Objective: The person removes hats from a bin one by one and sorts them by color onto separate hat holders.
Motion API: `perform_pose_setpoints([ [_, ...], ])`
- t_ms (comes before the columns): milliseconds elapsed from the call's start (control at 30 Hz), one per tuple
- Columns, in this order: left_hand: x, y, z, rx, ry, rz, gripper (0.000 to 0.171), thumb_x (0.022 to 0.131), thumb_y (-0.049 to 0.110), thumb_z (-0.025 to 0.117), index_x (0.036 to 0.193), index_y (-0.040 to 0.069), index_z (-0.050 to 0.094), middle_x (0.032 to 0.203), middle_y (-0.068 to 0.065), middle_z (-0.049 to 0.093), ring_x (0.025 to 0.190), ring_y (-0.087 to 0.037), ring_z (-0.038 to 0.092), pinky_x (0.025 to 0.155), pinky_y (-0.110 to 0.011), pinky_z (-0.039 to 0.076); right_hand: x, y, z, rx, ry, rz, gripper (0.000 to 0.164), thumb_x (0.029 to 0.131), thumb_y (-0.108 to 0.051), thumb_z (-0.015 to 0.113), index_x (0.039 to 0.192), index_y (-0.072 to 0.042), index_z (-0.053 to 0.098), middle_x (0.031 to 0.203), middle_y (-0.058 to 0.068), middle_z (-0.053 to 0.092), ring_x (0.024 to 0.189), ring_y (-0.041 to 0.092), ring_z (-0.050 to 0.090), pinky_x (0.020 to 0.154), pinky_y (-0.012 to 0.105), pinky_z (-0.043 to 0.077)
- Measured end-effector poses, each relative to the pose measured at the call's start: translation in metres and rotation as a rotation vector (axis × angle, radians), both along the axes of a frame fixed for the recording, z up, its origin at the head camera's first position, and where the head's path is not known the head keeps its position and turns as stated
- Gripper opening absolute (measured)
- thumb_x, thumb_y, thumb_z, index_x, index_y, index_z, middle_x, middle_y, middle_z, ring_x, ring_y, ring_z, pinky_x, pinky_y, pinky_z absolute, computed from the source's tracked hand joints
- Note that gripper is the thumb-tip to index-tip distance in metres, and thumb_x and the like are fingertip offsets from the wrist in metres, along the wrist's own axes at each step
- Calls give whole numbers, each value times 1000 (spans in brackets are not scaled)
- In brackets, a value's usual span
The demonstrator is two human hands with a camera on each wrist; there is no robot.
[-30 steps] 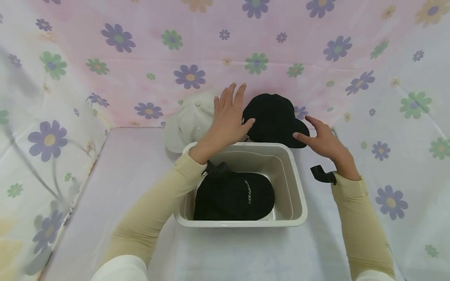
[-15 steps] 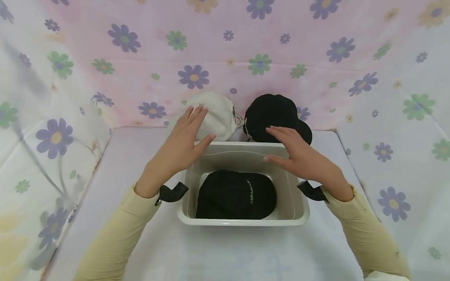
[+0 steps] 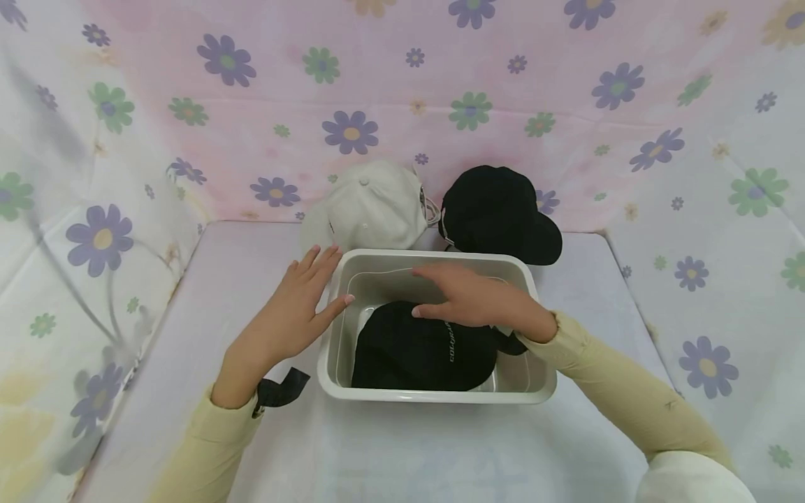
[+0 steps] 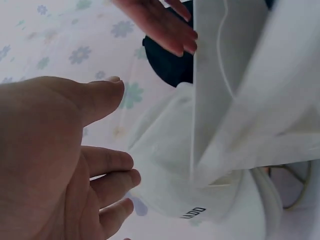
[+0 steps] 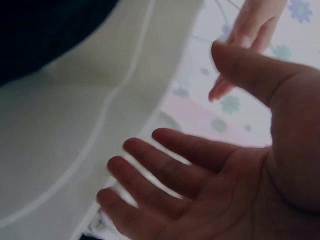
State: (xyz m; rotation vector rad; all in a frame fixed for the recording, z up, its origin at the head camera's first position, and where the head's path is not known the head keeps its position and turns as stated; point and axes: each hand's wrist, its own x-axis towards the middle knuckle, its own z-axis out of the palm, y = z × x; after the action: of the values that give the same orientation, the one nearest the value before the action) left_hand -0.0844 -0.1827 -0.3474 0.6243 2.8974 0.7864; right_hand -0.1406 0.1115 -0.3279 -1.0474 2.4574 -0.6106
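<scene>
My left hand point(image 3: 286, 318) hovers by the left rim of a pale plastic bin point(image 3: 434, 398), thumb and fingers apart, holding nothing. My right hand point(image 3: 474, 297) is over the bin with its fingers extended and nothing in its grasp. Inside the bin lies a black cap point(image 3: 402, 356) with white lettering, partly covered by the right hand in the head view. Behind the bin stand a white cap point(image 3: 377, 202) on the left and another black cap point(image 3: 497, 213) on the right. In the left wrist view the white cap point(image 4: 175, 165) shows dark letters.
A pink flowered cloth point(image 3: 270, 84) forms the back wall, and white flowered cloth hangs at both sides. The bin stands on a pale covered table point(image 3: 390, 454). A cord point(image 3: 431, 211) shows between the two caps at the back.
My left hand has moved from in front of the white cap toward the left and nearer me. My right hand has swung left from beside the rear black cap to over the bin.
</scene>
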Motion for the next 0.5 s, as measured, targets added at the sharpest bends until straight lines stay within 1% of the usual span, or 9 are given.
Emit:
perform_pose_setpoints([
  [167,17,3,-15,-32,4,9,72,105,36,56,160,0,26,167,-17,23,156,-42,11,121,-68,9,-6,-20,-25,51,-50,111,72,99,-32,68,153,4,38,156,19,43,145,33,41,121,47,33],
  [233,23,6,-20,-50,17,17,72,104,36,57,159,-1,28,167,-18,24,155,-42,14,120,-68,11,-3,-27,-34,94,-75,130,74,99,-33,68,154,6,36,159,21,38,149,34,34,123,46,27],
  [333,30,10,-29,-69,33,33,72,104,37,57,158,-3,29,167,-18,23,154,-42,17,120,-68,13,3,-37,-46,153,-111,153,76,98,-35,70,155,3,36,161,20,35,152,32,30,124,45,25],
  [400,33,13,-33,-73,39,48,73,104,37,57,158,-2,28,167,-18,22,155,-42,16,120,-68,14,8,-42,-52,179,-126,165,75,97,-36,70,154,0,38,161,18,38,150,30,34,123,44,28],
  [500,35,16,-38,-79,50,75,75,104,39,57,159,-1,26,168,-17,21,155,-41,15,120,-68,15,15,-46,-60,196,-135,184,70,97,-36,71,152,-3,43,155,12,47,143,25,44,120,40,35],
])
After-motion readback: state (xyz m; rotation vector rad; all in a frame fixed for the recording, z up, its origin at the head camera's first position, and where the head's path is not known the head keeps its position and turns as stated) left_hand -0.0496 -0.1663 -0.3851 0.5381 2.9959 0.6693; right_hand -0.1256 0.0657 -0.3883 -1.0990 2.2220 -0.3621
